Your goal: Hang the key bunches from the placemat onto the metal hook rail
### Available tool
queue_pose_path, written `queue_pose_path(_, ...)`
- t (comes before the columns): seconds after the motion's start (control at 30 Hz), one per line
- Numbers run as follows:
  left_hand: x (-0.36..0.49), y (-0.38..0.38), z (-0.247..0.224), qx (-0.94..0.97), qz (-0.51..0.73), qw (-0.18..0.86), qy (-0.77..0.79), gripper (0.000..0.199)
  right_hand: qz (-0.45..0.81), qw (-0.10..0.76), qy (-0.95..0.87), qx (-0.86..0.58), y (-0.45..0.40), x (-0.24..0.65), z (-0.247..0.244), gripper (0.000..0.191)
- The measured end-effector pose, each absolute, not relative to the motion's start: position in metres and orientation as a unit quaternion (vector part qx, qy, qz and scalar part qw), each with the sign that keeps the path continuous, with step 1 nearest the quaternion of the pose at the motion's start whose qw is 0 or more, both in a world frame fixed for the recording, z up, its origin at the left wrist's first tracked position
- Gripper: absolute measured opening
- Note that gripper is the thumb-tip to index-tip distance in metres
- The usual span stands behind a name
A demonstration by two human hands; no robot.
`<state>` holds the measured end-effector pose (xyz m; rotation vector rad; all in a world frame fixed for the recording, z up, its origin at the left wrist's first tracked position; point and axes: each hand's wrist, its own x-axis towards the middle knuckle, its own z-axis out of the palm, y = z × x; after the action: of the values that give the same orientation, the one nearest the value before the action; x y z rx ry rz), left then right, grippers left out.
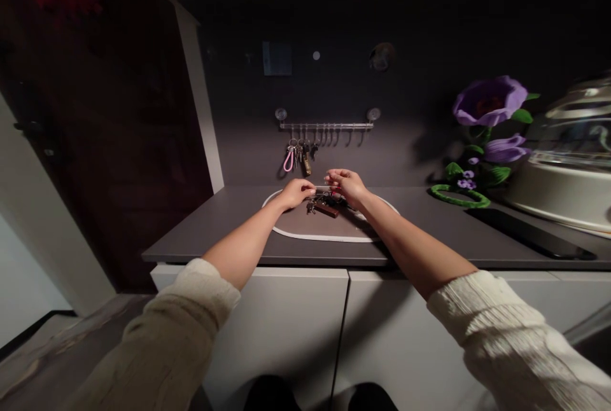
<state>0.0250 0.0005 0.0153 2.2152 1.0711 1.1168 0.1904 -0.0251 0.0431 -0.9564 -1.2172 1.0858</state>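
Both hands reach over the pale-rimmed tray on the desk, slightly apart, the left hand and the right hand each with fingers curled and drawn inward; whether either grips anything, I cannot tell. Below and between them, a cluster of keys lies on the tray beside a reddish-brown bar. Behind, more keys and a pink loop hang toward the left end of the wall-mounted hook rail

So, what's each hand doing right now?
Left hand: fingers bent over the tray; can't tell if holding anything.
Right hand: fingers curled near the keys; grip can't be told.
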Motion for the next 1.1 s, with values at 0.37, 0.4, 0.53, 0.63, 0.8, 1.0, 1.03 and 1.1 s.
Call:
queue_pose_path(0.37, 0.031, 0.008, 0.01, 0.819, 0.371, 0.134, 0.416, 0.022, 0.381, 0.599, -0.547, -0.443, -0.007, 0.205, 0.029, 0.004)
queue_pose_path(0.4, 0.032, 0.011, 0.009, 0.819, 0.368, 0.129, 0.421, 0.022, 0.37, 0.598, -0.547, -0.454, -0.006, 0.207, 0.028, 0.005)
queue_pose_path(0.53, 0.039, 0.026, 0.013, 0.821, 0.353, 0.133, 0.428, 0.023, 0.31, 0.601, -0.538, -0.503, 0.001, 0.212, 0.026, 0.011)
queue_pose_path(0.63, 0.045, 0.036, 0.02, 0.813, 0.364, 0.151, 0.428, 0.02, 0.248, 0.595, -0.534, -0.547, 0.007, 0.217, 0.022, 0.014)
queue_pose_path(0.8, 0.064, 0.047, 0.025, 0.783, 0.379, 0.198, 0.451, 0.01, 0.149, 0.583, -0.535, -0.593, 0.017, 0.223, 0.015, 0.016)
queue_pose_path(1.0, 0.09, 0.051, 0.024, 0.766, 0.365, 0.211, 0.486, 0.017, 0.121, 0.554, -0.541, -0.621, 0.016, 0.225, 0.013, 0.019)
queue_pose_path(1.03, 0.093, 0.051, 0.024, 0.767, 0.357, 0.207, 0.492, 0.018, 0.12, 0.55, -0.541, -0.625, 0.015, 0.225, 0.014, 0.02)
queue_pose_path(1.1, 0.098, 0.05, 0.025, 0.766, 0.339, 0.2, 0.508, 0.017, 0.117, 0.541, -0.541, -0.633, 0.013, 0.224, 0.015, 0.022)
